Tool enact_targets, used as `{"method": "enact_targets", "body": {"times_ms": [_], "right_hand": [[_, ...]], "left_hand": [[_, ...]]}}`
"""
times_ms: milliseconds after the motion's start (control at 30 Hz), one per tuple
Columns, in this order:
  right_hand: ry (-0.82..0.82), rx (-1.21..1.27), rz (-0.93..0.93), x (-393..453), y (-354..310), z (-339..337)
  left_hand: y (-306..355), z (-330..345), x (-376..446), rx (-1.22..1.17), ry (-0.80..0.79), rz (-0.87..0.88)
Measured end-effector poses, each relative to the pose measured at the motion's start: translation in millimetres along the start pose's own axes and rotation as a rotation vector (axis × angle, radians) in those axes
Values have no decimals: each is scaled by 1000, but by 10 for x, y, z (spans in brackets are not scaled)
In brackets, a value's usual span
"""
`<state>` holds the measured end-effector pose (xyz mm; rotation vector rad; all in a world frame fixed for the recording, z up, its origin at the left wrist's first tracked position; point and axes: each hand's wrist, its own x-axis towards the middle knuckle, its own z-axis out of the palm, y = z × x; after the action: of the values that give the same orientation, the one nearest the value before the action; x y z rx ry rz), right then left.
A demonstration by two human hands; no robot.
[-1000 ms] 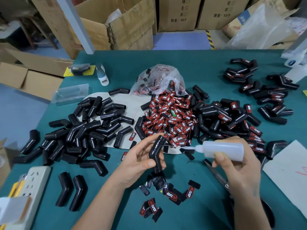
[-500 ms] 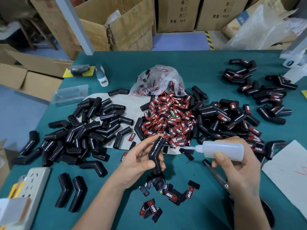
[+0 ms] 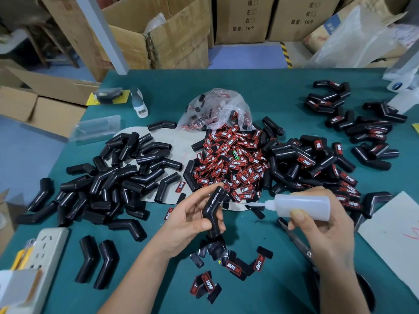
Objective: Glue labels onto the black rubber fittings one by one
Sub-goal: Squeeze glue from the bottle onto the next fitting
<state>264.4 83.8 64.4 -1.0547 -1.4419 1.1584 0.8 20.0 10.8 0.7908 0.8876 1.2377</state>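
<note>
1. My left hand [image 3: 192, 219] grips one black rubber fitting [image 3: 214, 210], thumb across the lower leg, fingers curled round behind. Fitting stands roughly upright, bend in the middle, held above the green table [image 3: 260, 94].
2. My right hand [image 3: 322, 225] holds a translucent glue bottle [image 3: 302, 206] sideways, thumb pressed on the near side, fingers wrapped over the top. Thin nozzle points left toward the fitting; whether the tip touches it I cannot tell.
3. Pile of unlabelled fittings [image 3: 122, 175] lies left of my left hand, partly on a pale card sheet [image 3: 181, 137].
4. Heap of red-and-black labels [image 3: 229, 164] sits just beyond my hands, mid-table, spilling from a clear plastic bag [image 3: 217, 109].
5. Fittings with labels on [image 3: 313, 162] are piled right of the label heap; another looser group [image 3: 362, 123] farther right and back.
6. Loose labels [image 3: 235, 266] lie scattered on the table below my left hand, some face down.
7. Two bent fittings [image 3: 97, 261] lie side by side near the left front edge, apart from the pile.
8. Scissors [image 3: 294, 239] lie under my right hand, mostly hidden by it.
9. White power strip [image 3: 45, 250] at front left corner; white paper sheet [image 3: 394, 241] at right edge with red marks.
10. Cardboard boxes [image 3: 176, 32] stand behind the table.
</note>
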Motion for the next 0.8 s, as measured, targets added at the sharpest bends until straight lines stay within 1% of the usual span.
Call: {"method": "enact_targets", "body": {"times_ms": [167,333,467,567,700,800], "right_hand": [[-10,-10,-15,11,0,5],[21,6,-11,13,26,-18],[-33,-1,-40,13,13,6],[-21,-6,-28,17,18,4],[-45,-10,-36,12,-8,25],[-15,-4,-15,9,-8,14]], "left_hand": [[-3,-3,0,9,-4,4],[-9,-7,4,3,-4,1],[-23,-9,6,3,0,-1],[-27,-15,2,0,-3,4],[-28,-8,0,-10,-14,3],[-36,-16,1,-12,-15,4]]}}
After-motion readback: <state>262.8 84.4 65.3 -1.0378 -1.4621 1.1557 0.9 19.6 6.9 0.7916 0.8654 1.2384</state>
